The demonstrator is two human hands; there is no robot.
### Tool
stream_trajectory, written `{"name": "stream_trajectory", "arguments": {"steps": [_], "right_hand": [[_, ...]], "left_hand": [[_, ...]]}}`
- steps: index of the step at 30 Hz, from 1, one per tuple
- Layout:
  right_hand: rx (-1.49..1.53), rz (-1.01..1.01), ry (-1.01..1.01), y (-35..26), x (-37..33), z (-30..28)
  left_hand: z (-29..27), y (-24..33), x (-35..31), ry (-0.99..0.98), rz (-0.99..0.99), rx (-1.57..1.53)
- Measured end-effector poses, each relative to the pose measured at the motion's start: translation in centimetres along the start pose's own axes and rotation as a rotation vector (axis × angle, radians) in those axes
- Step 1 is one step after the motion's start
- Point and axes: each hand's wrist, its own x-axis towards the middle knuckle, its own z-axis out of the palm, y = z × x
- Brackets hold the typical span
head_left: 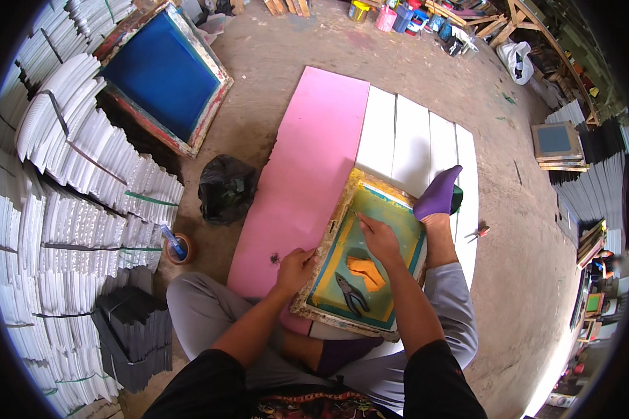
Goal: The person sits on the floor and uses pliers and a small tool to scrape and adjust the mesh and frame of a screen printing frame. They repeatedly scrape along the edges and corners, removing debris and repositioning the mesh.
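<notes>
A wooden-edged printing screen (301, 305) with yellow-green mesh and a teal border lies tilted across my lap and the boards. My left hand (295, 271) is closed at its left edge, with the fingertips against the wood. Over the mesh, near the left side, my right hand (379, 239) is closed in a pinch. A thin tip pokes out from its fingers, too small to name. Below that hand, an orange cloth (367, 273) lies crumpled on the mesh. Beside the cloth rest dark-handled pliers (351, 293). A small heap of dark bits (275, 258) sits near my left hand.
Under the screen are pink (307, 140) and white boards (412, 143). To the left stand strapped stacks of white sheets (77, 140), a blue-meshed screen (164, 73), a black plastic bag (227, 188) and a tape roll (180, 249). Red-handled pliers (482, 232) lie at the right.
</notes>
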Motion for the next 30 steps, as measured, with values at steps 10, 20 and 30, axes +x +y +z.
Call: {"name": "stream_trajectory", "arguments": {"steps": [10, 20, 30], "right_hand": [[-0.276, 0.013, -0.034, -3.5, 0.6, -1.2], [-0.500, 0.137, -0.248, -9.7, 1.5, -1.0], [0.417, 0.330, -0.298, -0.5, 2.2, -0.9]], "left_hand": [[-0.3, 0.5, 0.1, -0.038, -0.027, 0.064], [-0.4, 0.5, 0.1, -0.045, 0.003, 0.084], [-0.2, 0.4, 0.3, -0.019, -0.002, 0.036]]}}
